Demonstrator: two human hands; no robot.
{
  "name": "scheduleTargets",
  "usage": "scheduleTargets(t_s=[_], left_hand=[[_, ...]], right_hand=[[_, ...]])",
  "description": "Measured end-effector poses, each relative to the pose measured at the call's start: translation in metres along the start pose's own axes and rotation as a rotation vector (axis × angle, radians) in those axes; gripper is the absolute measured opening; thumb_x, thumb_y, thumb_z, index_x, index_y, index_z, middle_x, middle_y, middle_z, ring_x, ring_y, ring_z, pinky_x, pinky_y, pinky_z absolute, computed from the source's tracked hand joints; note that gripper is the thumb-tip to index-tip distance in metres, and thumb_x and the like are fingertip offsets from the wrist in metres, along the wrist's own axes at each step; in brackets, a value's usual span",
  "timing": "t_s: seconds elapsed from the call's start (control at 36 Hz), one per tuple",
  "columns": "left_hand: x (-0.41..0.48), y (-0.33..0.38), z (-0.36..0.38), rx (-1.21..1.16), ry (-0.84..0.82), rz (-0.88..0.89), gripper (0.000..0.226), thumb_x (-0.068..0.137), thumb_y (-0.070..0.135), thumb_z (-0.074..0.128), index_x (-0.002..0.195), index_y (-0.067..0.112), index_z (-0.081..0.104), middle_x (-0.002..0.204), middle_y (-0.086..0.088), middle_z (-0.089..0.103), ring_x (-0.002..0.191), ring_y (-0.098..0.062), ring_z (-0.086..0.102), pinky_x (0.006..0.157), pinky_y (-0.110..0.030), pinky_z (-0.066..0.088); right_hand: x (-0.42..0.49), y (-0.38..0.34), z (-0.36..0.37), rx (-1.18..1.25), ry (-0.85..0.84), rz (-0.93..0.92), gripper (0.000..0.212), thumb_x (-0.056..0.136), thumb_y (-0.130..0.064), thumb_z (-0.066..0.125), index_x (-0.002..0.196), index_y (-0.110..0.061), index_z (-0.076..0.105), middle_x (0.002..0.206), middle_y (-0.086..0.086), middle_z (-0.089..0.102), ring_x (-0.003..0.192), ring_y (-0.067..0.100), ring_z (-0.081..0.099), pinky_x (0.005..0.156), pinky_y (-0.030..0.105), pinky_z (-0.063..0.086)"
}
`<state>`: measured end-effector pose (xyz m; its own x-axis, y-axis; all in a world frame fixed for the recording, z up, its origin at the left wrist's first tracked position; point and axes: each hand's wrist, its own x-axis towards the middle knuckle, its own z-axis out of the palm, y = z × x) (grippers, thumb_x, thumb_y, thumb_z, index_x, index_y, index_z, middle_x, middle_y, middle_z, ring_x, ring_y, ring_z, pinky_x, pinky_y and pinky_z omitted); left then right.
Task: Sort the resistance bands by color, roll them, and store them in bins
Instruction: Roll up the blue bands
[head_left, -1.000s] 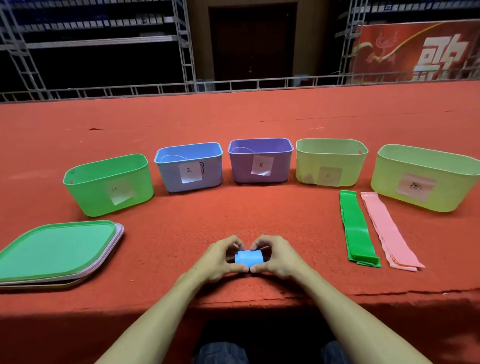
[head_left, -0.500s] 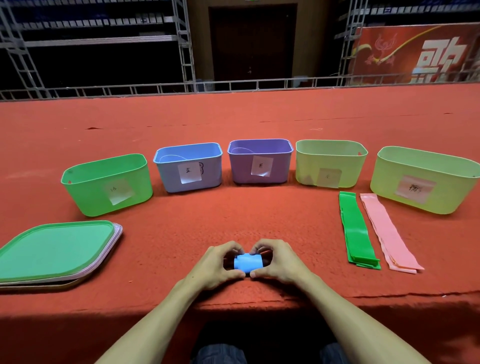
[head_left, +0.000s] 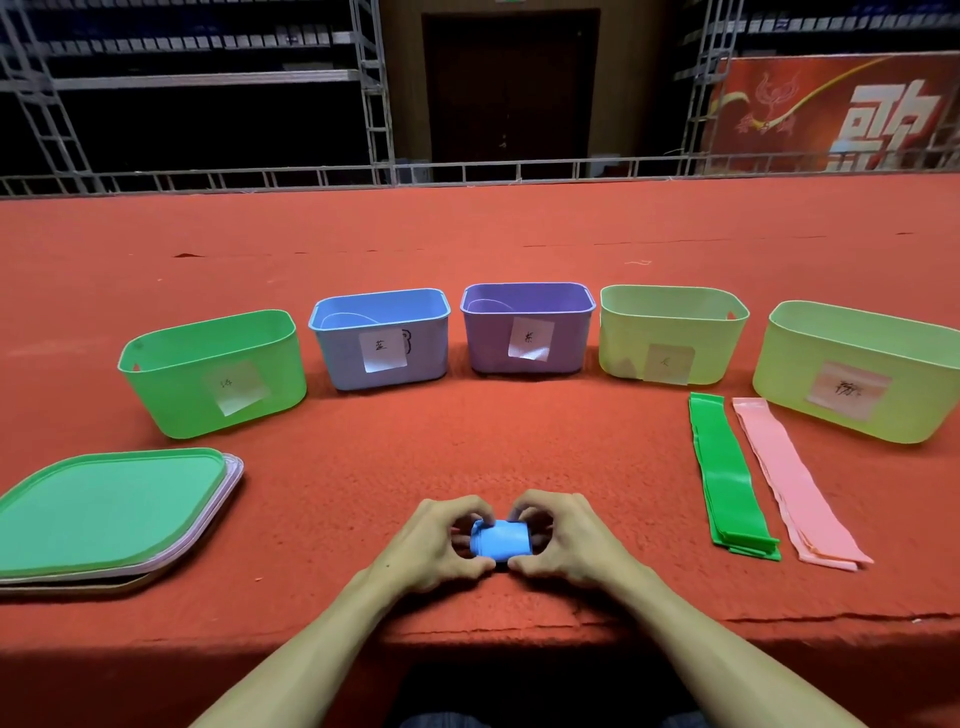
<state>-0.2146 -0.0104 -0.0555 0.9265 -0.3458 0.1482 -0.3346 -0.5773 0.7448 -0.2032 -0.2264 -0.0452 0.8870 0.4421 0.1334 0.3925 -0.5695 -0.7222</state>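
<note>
Head view.

Left hand (head_left: 431, 540): grip narrow. The thumb and curled fingers pinch the left end of the blue resistance band (head_left: 501, 540).

Right hand (head_left: 571, 543): grip narrow, mirrored on the band's right end. Fingers curl over the far edge and the thumb sits under the near edge. The two thumb tips lie close together beneath the band.

Blue resistance band: rolled into a short, thick cylinder with its axis running left to right. The outer wrap is smooth and the layers at the left end are slightly uneven. It is held low over the red worktop (head_left: 467, 441); I cannot tell whether it touches the surface. It lies straight out in front of the purple bin (head_left: 488, 343), well apart from it and close to the worktop's near edge.

Other items, placed from the purple bin:
- The blue bin (head_left: 337, 358) is just beside it on the left.
- The green bin (head_left: 171, 395) is further left.
- The pale green bin (head_left: 623, 338) is just beside it on the right.
- The second pale green bin (head_left: 789, 374) is furthest right.
- Each bin has a paper label on its front wall.
- The green bands (head_left: 727, 478) lie in a flat stack to the right of the purple bin and nearer the camera.
- The pink bands (head_left: 789, 478) lie flat just beside the green bands, further right.
- The stacked lids (head_left: 104, 509), with a green one on top, are far left and nearer the camera.
</note>
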Motion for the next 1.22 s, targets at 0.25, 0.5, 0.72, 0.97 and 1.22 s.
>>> scheduleTargets(t_s=[0.25, 0.5, 0.72, 0.97, 1.22], left_hand=[[0.028, -0.003, -0.034, -0.006, 0.062, -0.019, 0.039, 0.057, 0.024, 0.080, 0.086, 0.040, 0.061, 0.084, 0.004, 0.069, 0.080, -0.007, 0.067, 0.078, -0.032, 0.057], [0.072, -0.005, -0.085, -0.054, 0.158, 0.021, 0.036, 0.059, 0.013, 0.079, 0.084, 0.033, 0.062, 0.093, -0.002, 0.068, 0.087, -0.019, 0.067, 0.071, -0.031, 0.059], [0.115, -0.019, -0.135, -0.060, 0.199, 0.047, 0.042, 0.062, 0.002, 0.083, 0.084, 0.030, 0.062, 0.097, -0.006, 0.067, 0.084, -0.008, 0.065, 0.076, -0.022, 0.055], [0.172, -0.034, -0.202, 0.011, 0.250, 0.055, 0.034, 0.063, 0.006, 0.085, 0.087, 0.021, 0.065, 0.089, -0.005, 0.070, 0.075, -0.006, 0.062, 0.075, -0.026, 0.056], [0.227, -0.061, -0.261, 0.071, 0.300, 0.052, 0.036, 0.063, 0.000, 0.084, 0.086, 0.021, 0.066, 0.090, -0.001, 0.069, 0.076, -0.007, 0.064, 0.075, -0.023, 0.055]], right_hand=[[0.047, -0.015, -0.013, -0.012, -0.008, -0.029, 0.036, 0.060, -0.015, 0.081, 0.084, -0.032, 0.060, 0.079, -0.004, 0.065, 0.064, 0.003, 0.058, 0.062, 0.019, 0.049], [0.121, -0.035, -0.032, -0.006, 0.029, -0.118, 0.039, 0.056, -0.011, 0.083, 0.081, -0.027, 0.058, 0.079, -0.002, 0.066, 0.071, 0.013, 0.063, 0.066, 0.028, 0.055], [0.184, -0.049, -0.041, -0.026, 0.092, -0.187, 0.042, 0.056, -0.014, 0.084, 0.084, -0.031, 0.057, 0.088, -0.001, 0.064, 0.075, 0.012, 0.065, 0.065, 0.032, 0.057], [0.270, -0.070, -0.056, -0.059, 0.125, -0.223, 0.035, 0.061, -0.019, 0.082, 0.086, -0.031, 0.061, 0.088, -0.003, 0.065, 0.076, 0.009, 0.061, 0.068, 0.022, 0.050], [0.361, -0.083, -0.057, -0.046, 0.139, -0.256, 0.036, 0.060, -0.013, 0.082, 0.087, -0.026, 0.063, 0.086, 0.000, 0.068, 0.076, 0.018, 0.065, 0.069, 0.035, 0.056]])
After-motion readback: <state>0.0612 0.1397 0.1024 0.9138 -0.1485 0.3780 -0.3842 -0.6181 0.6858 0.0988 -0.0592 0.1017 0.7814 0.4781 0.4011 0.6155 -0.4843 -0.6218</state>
